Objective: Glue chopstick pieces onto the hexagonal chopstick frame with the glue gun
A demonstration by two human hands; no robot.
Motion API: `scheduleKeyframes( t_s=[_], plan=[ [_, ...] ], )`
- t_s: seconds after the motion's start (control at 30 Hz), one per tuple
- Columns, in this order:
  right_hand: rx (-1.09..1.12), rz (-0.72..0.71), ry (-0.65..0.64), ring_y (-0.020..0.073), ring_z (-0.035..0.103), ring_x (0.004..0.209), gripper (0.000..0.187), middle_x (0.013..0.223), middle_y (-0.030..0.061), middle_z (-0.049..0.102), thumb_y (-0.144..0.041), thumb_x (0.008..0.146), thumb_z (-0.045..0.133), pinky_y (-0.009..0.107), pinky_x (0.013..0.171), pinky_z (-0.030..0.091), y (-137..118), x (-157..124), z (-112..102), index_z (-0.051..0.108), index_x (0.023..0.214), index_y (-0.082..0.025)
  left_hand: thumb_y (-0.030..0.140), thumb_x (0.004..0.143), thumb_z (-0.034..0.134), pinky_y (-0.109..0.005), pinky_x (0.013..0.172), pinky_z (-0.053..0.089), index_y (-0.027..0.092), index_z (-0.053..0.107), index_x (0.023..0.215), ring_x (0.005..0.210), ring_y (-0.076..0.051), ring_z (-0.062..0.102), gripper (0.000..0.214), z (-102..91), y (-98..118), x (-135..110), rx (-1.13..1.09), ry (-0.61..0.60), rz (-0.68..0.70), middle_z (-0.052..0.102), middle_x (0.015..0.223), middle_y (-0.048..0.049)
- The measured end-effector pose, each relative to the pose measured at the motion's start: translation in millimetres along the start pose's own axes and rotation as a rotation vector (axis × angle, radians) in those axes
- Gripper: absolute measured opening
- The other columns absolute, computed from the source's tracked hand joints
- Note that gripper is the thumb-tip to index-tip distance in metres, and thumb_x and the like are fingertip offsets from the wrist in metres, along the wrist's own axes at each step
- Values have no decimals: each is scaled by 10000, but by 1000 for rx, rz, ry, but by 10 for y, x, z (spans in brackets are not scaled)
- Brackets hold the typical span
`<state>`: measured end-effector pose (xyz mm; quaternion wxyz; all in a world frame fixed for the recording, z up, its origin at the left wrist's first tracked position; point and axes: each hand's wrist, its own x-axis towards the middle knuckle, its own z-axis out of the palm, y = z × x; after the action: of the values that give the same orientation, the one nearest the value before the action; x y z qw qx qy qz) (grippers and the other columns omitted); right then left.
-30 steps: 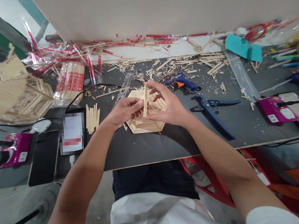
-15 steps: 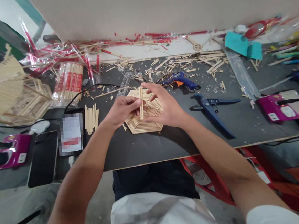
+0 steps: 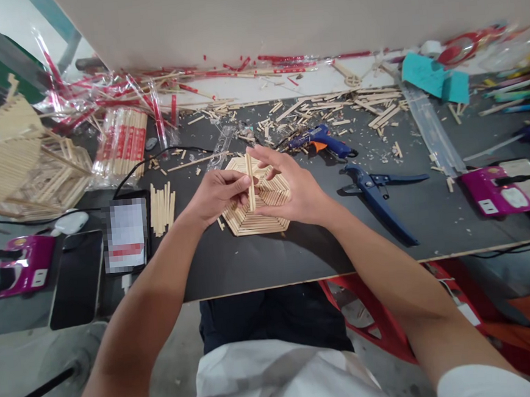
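Note:
In front of me, my left hand (image 3: 221, 193) pinches a pair of short wooden sticks (image 3: 250, 184), held side by side and pointing away from me. My right hand (image 3: 298, 190) spans the same sticks, forefinger at the far end and thumb at the near end. Under both hands lies a polygonal wooden stick panel (image 3: 260, 225), built of nested rings and partly covered by the fingers. To its left rests a bundle of cut sticks (image 3: 162, 209). Behind the right hand is a blue glue gun (image 3: 322, 140).
A blue pipe cutter (image 3: 382, 201) lies right of my hands. Purple power adapters (image 3: 496, 192) and phones (image 3: 76, 280) sit toward the sides. Wrapped chopsticks (image 3: 120, 142) and a larger stick structure (image 3: 61, 172) stand left. Stick scraps litter the table's back.
Both hands keep nearly the same position around the sticks. The view has shifted very slightly; nothing is picked up or let go.

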<state>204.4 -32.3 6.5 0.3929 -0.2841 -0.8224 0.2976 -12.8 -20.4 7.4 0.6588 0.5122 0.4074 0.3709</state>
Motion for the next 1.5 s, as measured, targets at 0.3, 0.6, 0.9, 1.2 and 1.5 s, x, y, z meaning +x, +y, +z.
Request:
scheduleKeyframes(
  t_s=[0.3,0.6,0.9,1.2,1.5],
  plan=[
    [72,74,-35,324,538,1327,967,1596,64,474,-638,739,825,526,1001,570,56,33,-9,390,1571,-404,501,674,919,-154,431,440,128,733,706,450,-54,565,417,65,70,-36,-28,0,21,633,535,-6],
    [174,104,21,297,557,1300,930,1575,64,479,-523,712,888,459,995,570,35,13,-2,461,1527,-391,457,695,915,-145,438,446,128,735,724,458,-53,566,376,84,67,-39,-22,-9,27,649,550,-4],
    [76,85,1,282,598,1212,965,1508,95,544,-595,692,878,464,960,582,31,10,-12,456,1528,-363,440,684,919,-153,455,462,124,740,725,458,-56,565,365,79,84,-55,55,-5,-16,657,550,-8],
    [15,73,22,272,619,1157,975,1444,76,595,-619,690,867,467,964,588,26,4,5,447,1536,-374,418,717,900,-163,466,468,124,729,728,472,-59,568,340,91,69,-51,82,8,-3,666,583,-18],
    [85,107,-54,322,565,1319,1023,1653,59,404,-592,671,892,500,990,578,57,13,-36,412,1559,-426,525,768,847,-162,471,438,131,713,728,472,-50,544,418,59,73,-36,76,-30,65,640,567,-6]
  ],
)
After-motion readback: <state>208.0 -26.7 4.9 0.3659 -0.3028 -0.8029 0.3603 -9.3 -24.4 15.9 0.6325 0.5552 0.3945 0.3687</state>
